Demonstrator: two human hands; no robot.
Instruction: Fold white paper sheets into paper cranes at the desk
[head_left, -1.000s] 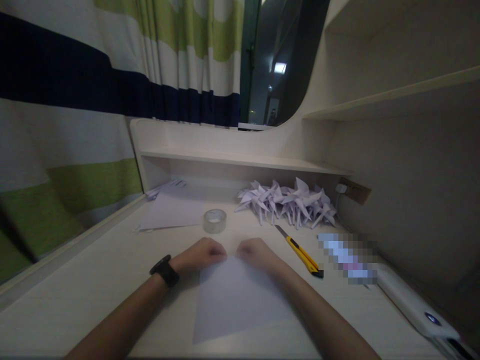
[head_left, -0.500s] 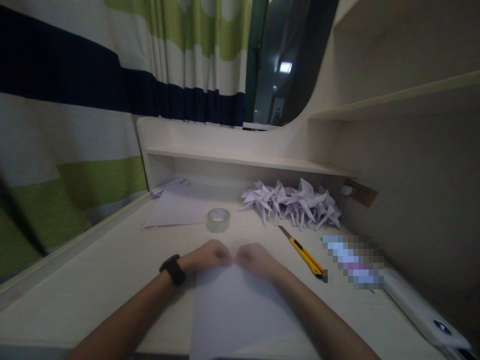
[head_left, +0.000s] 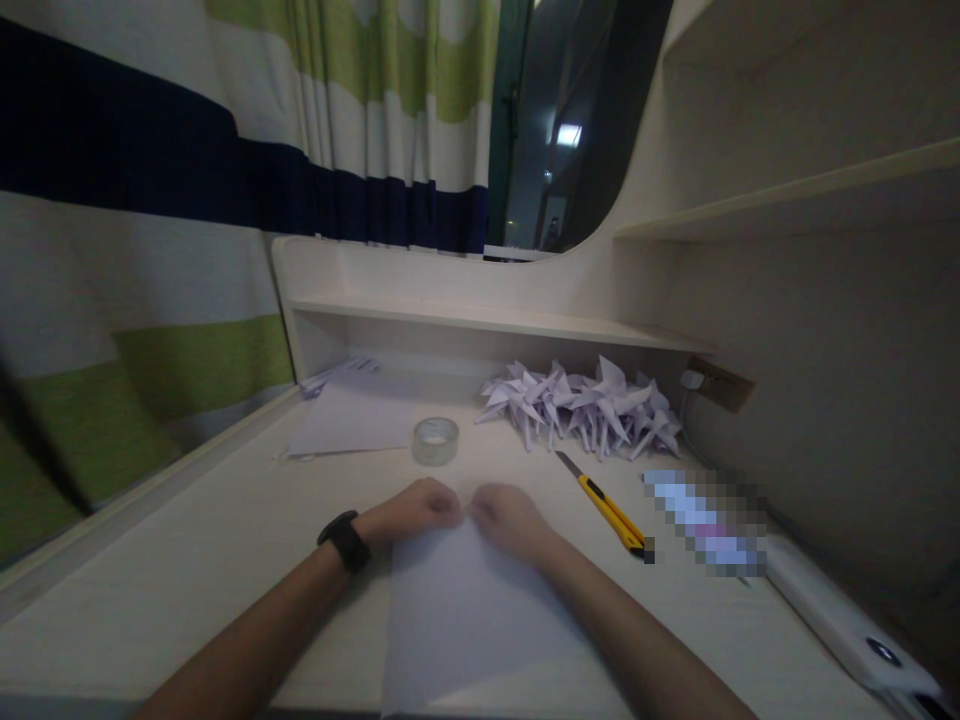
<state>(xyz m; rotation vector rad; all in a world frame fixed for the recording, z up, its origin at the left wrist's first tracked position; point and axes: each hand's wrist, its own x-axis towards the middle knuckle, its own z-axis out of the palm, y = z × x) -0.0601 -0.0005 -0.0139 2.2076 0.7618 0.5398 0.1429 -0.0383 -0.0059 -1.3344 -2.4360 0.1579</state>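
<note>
A white sheet of paper (head_left: 472, 625) lies on the desk in front of me, its far edge under my fingers. My left hand (head_left: 424, 508), with a dark watch on the wrist, is closed on that edge at the left. Beside it my right hand (head_left: 510, 518), slightly blurred, is closed on the edge too, its fingertips almost meeting the left ones. Just beyond the hands stands a roll of clear tape (head_left: 435, 455). A yellow utility knife (head_left: 611, 515) lies right of my right hand with its blade out.
Several white paper pinwheels (head_left: 585, 405) are heaped at the back under the shelf (head_left: 480, 318). More paper sheets (head_left: 356, 415) lie at the back left. To the right are a pixelated object (head_left: 701, 522) and a long white device (head_left: 840, 610).
Both hands stay at the paper's far edge with nearly the same grip. My right hand has shifted very slightly; the sheet and other objects lie as before.
</note>
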